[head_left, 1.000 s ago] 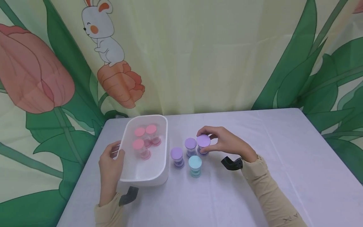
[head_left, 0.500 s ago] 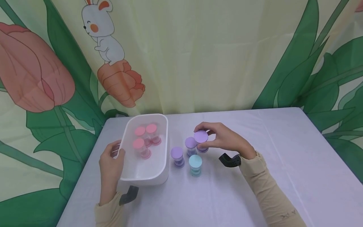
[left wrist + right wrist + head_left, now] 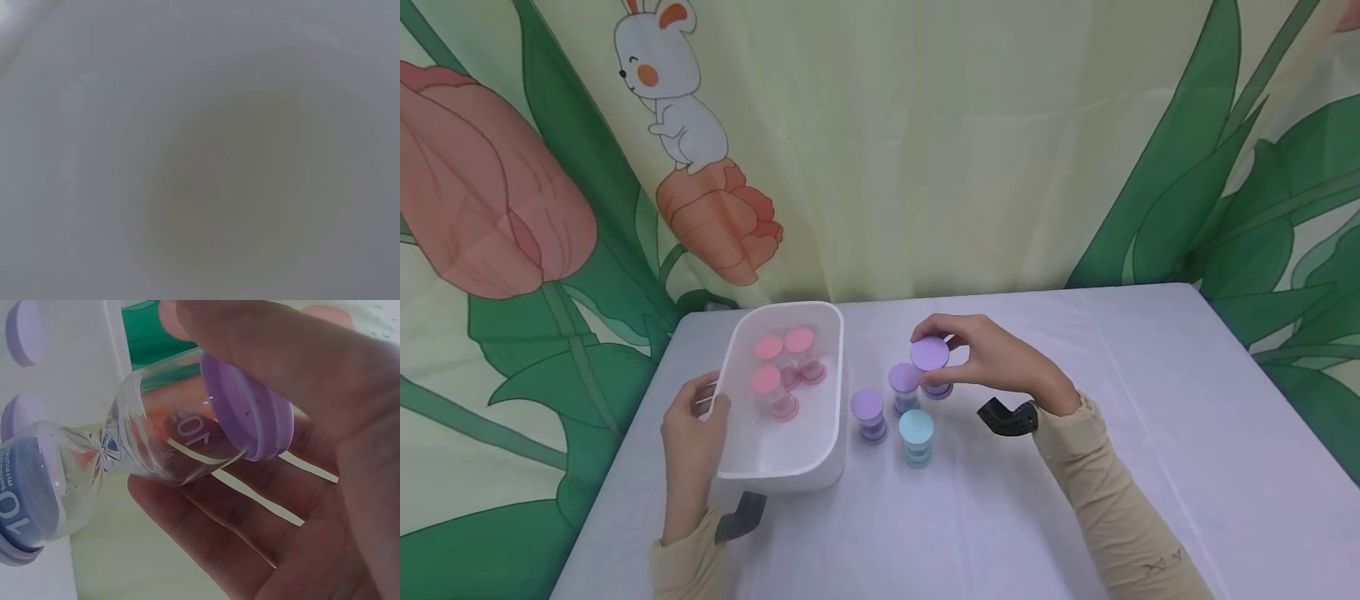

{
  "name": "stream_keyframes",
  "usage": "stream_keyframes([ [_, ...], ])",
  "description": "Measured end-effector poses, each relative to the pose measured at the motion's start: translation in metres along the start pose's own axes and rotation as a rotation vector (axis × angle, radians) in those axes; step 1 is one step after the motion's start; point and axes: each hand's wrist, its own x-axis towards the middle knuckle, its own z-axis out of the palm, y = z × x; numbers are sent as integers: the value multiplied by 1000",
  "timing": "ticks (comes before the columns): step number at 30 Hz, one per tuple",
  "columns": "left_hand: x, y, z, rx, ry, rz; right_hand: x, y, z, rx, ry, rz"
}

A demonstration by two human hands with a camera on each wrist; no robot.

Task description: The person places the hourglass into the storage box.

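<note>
My right hand (image 3: 996, 358) holds a purple-capped hourglass (image 3: 929, 353) by its upper end, thumb on one side and fingers on the other. In the right wrist view, the glass of this hourglass (image 3: 181, 425) reads 10 minutes, and its sand fills the bulb at the left. Two more purple hourglasses (image 3: 868, 408) and a teal one (image 3: 917, 432) stand upright close by. My left hand (image 3: 694, 425) grips the left side of a white plastic bin (image 3: 775, 454). Three pink hourglasses (image 3: 767, 382) are inside. Only a blurred pale surface shows in the left wrist view.
A white cloth covers the table (image 3: 1037, 525). The bin stands on its left part, left of the loose hourglasses. Behind the far edge hangs a curtain (image 3: 925, 167) printed with a rabbit, a carrot and tulips. Dark wrist devices (image 3: 1009, 418) are worn on both wrists.
My right hand has moved up and slightly left in the head view, with the purple hourglass in its grip. The left hand and the bin have stayed in place.
</note>
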Motion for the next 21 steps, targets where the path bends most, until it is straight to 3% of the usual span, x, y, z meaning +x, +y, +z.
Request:
stream_keyframes([
  [12, 2, 1, 0, -24, -7, 48, 3, -10, -8, 9, 22, -36],
  [21, -1, -1, -1, -30, -15, 30, 12, -14, -3, 36, 46, -61],
])
